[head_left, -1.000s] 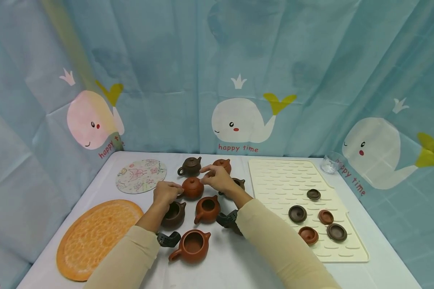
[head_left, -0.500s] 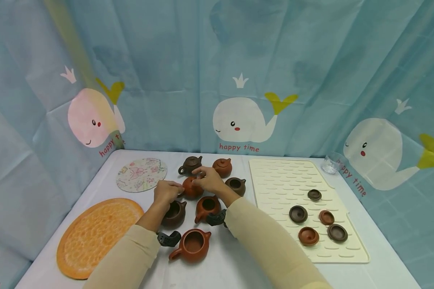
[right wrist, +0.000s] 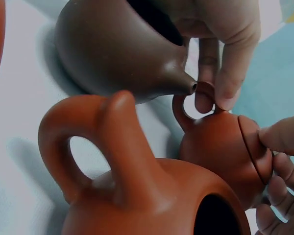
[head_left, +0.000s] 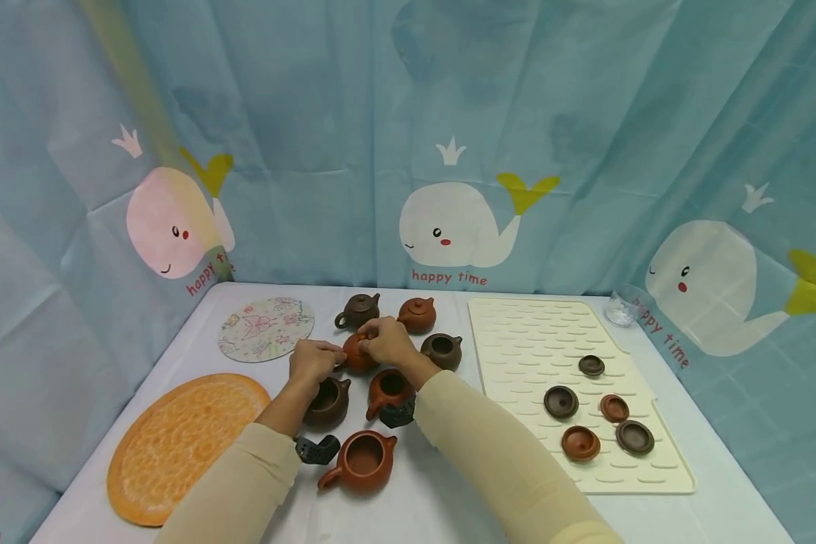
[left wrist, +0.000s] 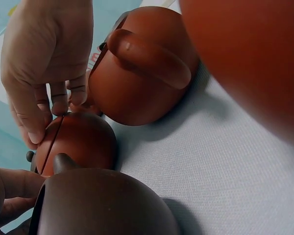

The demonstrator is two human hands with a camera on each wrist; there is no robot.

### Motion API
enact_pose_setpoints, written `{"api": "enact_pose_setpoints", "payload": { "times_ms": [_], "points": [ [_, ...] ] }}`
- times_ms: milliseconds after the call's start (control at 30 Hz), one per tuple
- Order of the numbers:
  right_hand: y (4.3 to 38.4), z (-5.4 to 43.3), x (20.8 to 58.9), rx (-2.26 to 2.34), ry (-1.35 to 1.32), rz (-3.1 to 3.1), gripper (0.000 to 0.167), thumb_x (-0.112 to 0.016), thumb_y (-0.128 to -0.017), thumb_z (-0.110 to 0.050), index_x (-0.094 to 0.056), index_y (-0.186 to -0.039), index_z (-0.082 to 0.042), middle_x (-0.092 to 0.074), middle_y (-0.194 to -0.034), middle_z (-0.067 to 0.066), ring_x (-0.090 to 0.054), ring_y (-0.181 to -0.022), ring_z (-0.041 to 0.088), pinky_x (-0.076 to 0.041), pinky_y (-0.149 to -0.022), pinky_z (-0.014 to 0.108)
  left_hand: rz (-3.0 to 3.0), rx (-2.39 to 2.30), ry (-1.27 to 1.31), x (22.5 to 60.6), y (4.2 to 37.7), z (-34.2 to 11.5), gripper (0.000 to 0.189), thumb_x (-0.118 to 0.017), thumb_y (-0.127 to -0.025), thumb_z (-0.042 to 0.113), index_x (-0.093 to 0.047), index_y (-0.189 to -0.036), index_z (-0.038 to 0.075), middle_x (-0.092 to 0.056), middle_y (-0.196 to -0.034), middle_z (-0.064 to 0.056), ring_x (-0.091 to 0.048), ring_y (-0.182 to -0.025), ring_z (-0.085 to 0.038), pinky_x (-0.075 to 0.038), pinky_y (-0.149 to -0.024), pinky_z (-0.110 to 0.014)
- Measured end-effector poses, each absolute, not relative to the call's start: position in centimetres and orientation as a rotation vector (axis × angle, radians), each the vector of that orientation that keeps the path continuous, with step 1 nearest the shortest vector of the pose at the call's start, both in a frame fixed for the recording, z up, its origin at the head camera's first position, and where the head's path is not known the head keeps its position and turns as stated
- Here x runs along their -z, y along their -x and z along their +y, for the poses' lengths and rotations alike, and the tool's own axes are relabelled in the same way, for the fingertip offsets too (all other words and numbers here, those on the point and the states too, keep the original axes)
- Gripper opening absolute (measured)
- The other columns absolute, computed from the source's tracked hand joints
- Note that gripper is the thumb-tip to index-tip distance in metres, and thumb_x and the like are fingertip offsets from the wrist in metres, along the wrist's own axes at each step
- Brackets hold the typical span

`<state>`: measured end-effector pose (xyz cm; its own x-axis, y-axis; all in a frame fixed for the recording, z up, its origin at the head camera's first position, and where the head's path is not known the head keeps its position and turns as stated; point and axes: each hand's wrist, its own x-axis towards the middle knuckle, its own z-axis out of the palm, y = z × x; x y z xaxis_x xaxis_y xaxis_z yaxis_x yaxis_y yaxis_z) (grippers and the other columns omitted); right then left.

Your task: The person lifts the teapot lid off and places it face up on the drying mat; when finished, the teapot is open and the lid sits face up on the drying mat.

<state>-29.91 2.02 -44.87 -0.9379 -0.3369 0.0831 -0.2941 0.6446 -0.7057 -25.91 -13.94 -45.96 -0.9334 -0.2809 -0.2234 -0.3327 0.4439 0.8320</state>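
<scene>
A lidded reddish-brown teapot [head_left: 355, 363] stands mid-table between both hands. My left hand [head_left: 310, 364] pinches its loop handle, as the right wrist view shows. My right hand [head_left: 389, 341] holds the teapot's lid [right wrist: 254, 144], thumb on one side and the other fingers curled at the far edge. In the left wrist view a thin dark seam runs between lid and body. Close to the left wrist is a lidless dark brown teapot [head_left: 329, 412]. A lidless red teapot [head_left: 387, 387] stands under the right wrist, its handle toward the person.
Nearest the person is another lidless red teapot [head_left: 367, 472]. Behind the hands stand lidded dark [head_left: 360, 311] and red [head_left: 418, 314] teapots, with a lidless dark one [head_left: 442, 350] to the right. Several loose lids lie on a cream mat [head_left: 523, 347]. Round mats [head_left: 187, 446] lie left.
My right hand has moved left and down from beside the teapot onto its lid, where its fingers now hold. My left hand has stayed at the handle.
</scene>
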Motion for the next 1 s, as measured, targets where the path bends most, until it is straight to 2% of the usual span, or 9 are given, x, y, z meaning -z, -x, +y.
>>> {"api": "enact_pose_setpoints", "payload": {
  "times_ms": [467, 700, 867, 1000],
  "points": [
    [29.6, 3.2, 44.2, 1.313, 0.52, 2.856, 0.008, -0.067, -0.093, -0.016, -0.071, -0.097, -0.011, -0.06, -0.077, -0.003, -0.054, -0.072, 0.013, -0.045, -0.064, 0.026, 2.612, -1.546, 0.548, 45.9, 26.1, -13.8, 0.012, -0.072, -0.083, 0.009, -0.076, -0.092, 0.003, -0.067, -0.098, -0.013, -0.056, -0.094, -0.028, -0.042, -0.083, -0.042],
    [29.4, 4.4, 43.8, 1.548, 0.444, 2.7, 0.012, -0.065, -0.094, -0.022, -0.071, -0.094, -0.011, -0.064, -0.08, -0.001, -0.057, -0.074, 0.017, -0.047, -0.064, 0.029, 2.623, -1.545, 0.541, 45.8, 26.1, -13.9, 0.012, -0.072, -0.083, 0.008, -0.076, -0.092, 0.002, -0.069, -0.093, -0.012, -0.057, -0.092, -0.028, -0.042, -0.081, -0.041],
    [28.9, 5.4, 43.4, 1.834, 0.329, 2.411, 0.014, -0.066, -0.092, -0.018, -0.071, -0.095, -0.005, -0.067, -0.089, 0.005, -0.065, -0.084, 0.024, -0.052, -0.073, 0.034, 2.603, -1.554, 0.562, 45.8, 26.0, -13.9, 0.012, -0.071, -0.084, 0.008, -0.076, -0.094, 0.002, -0.068, -0.095, -0.013, -0.058, -0.091, -0.028, -0.043, -0.082, -0.041],
    [28.3, 5.9, 43.0, 2.065, 0.212, 2.145, 0.011, -0.064, -0.09, -0.01, -0.069, -0.092, -0.001, -0.066, -0.089, 0.009, -0.064, -0.08, 0.021, -0.053, -0.072, 0.031, 2.621, -1.546, 0.548, 45.9, 25.8, -13.9, 0.012, -0.071, -0.084, 0.008, -0.076, -0.094, 0.002, -0.069, -0.095, -0.013, -0.058, -0.092, -0.027, -0.044, -0.081, -0.04]
  ]
}}
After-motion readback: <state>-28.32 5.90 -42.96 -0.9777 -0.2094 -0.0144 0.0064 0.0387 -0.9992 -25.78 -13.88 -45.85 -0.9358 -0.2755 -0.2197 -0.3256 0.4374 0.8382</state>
